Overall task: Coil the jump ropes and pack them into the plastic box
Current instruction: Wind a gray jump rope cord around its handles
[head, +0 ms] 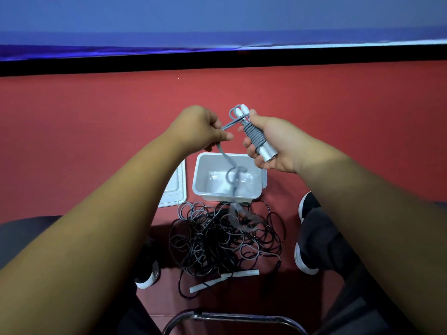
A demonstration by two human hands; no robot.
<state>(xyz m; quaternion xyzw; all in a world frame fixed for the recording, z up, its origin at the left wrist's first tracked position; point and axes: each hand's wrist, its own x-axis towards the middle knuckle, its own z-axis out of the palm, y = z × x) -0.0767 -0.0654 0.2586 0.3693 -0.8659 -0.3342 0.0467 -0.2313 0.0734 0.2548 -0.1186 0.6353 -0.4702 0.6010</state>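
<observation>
Your right hand grips the white handles wound with grey rope. Your left hand pinches its loose end above the plastic box.

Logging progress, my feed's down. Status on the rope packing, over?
Right hand grips white handles, grey rope wound round them. Left hand pinches its loose tail, dangling over the open plastic box. Tangled pile on floor, nothing blocking.

A matte red floor fills the middle of the view. Towards 12 o'clock it meets a flat black baseboard strip running side to side, and above that a smooth blue wall panel. At 6 o'clock a curved chrome metal tube catches a soft glint.
</observation>
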